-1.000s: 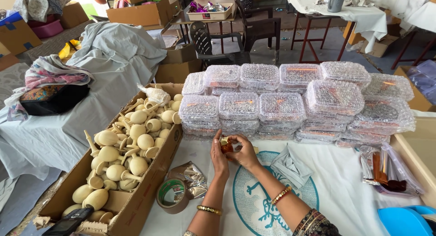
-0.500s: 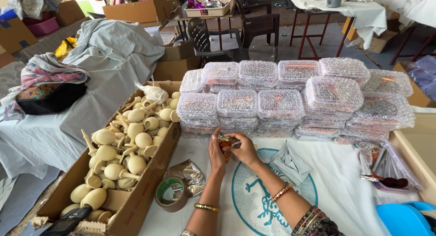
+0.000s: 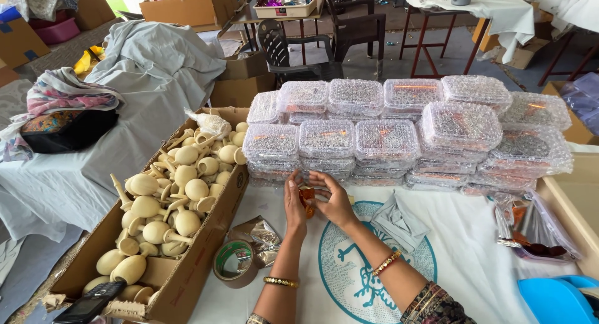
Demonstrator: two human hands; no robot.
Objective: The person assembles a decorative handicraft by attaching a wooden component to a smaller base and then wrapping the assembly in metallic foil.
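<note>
My left hand (image 3: pixel 294 206) and my right hand (image 3: pixel 335 203) meet over the white cloth (image 3: pixel 462 261), both closed around a small orange and brown item (image 3: pixel 307 197) that shows between the fingers. Both wrists wear gold bangles. Just beyond the hands stands a stack of clear plastic boxes wrapped in bubble film (image 3: pixel 399 134), several wide and layered. To the left lies a long cardboard box (image 3: pixel 199 261) filled with cream-coloured wooden pieces (image 3: pixel 175 193) with round heads and stems.
A roll of brown tape (image 3: pixel 234 262) and crumpled shiny wrapping (image 3: pixel 259 233) lie beside the cardboard box. A grey folded cloth (image 3: pixel 399 221), a clear bag (image 3: pixel 536 227) and a blue tub (image 3: pixel 552 299) sit to the right. A black phone (image 3: pixel 90 302) rests at the box's near end. Chairs and cartons stand behind.
The view has shifted slightly downward and the hands sit a little lower in it, still working the small orange item between the fingers. Nothing else has moved.
</note>
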